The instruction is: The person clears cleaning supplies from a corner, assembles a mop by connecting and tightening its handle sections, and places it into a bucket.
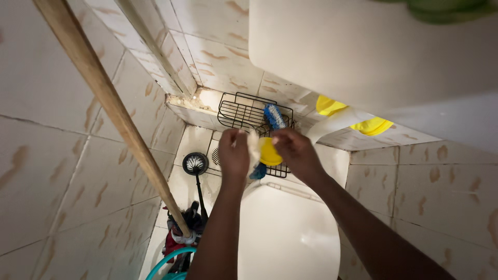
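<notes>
Head view: looking down into a tiled toilet corner, over a closed white toilet lid (282, 233).
Left hand: the left hand (233, 153) is clenched on one end of a pale cloth (253, 148).
Right hand: the right hand (294, 150) grips the other side of the same cloth, fingers closed.
Cloth place: it hangs between both hands, above the lid and in front of a black wire basket (244, 111).
Basket: it carries a blue brush (274, 116); a yellow round thing (270, 153) shows just behind the cloth.
Step in hand: it seems the cloth is being stretched or wrung.
Next move: probably needs a firm twist, kept clear of the basket.
Left side: a wooden handle (111, 103) leans on the wall.
</notes>
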